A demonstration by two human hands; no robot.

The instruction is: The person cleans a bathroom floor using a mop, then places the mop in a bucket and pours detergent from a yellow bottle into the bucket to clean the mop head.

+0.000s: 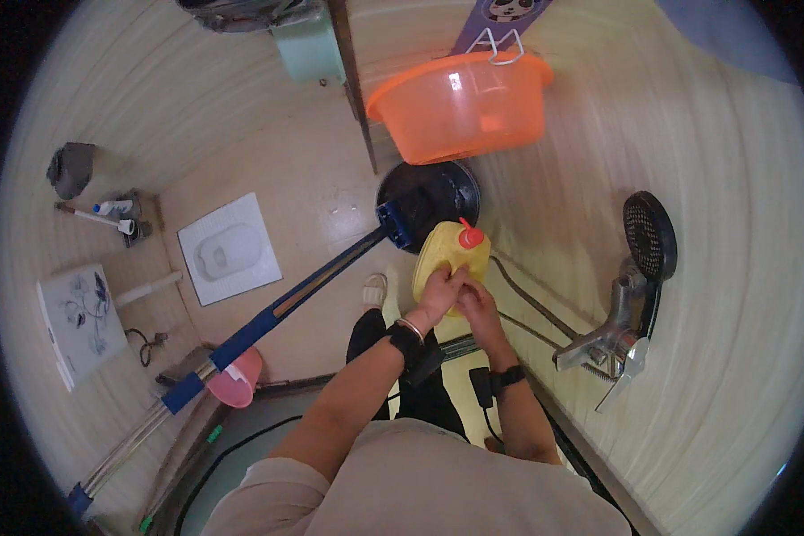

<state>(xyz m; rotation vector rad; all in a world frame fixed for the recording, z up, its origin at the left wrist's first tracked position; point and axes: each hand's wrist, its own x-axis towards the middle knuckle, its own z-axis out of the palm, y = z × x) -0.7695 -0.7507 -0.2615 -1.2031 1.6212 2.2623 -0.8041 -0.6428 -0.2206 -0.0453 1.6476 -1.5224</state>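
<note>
A yellow plastic jug (426, 259) with a red cap (471, 238) is in front of me, beside a round black bucket (456, 192). My left hand (441, 291) is closed at the near side of the jug and seems to grip it. Close against it, my right hand (479, 311) has its fingers bent inward, meeting those of the left. What the right fingertips hold, if anything, is hidden. The blue head of a mop (396, 223) rests at the bucket's rim, and its long blue and metal handle slants down to the lower left.
An orange basin (473, 112) hangs on the far wall from a white hook (500, 45). On the right wall are a metal tap (598, 344) and black shower head (649, 234). A white squat toilet (228, 250) is at left, with a pink bucket (237, 380) nearer me.
</note>
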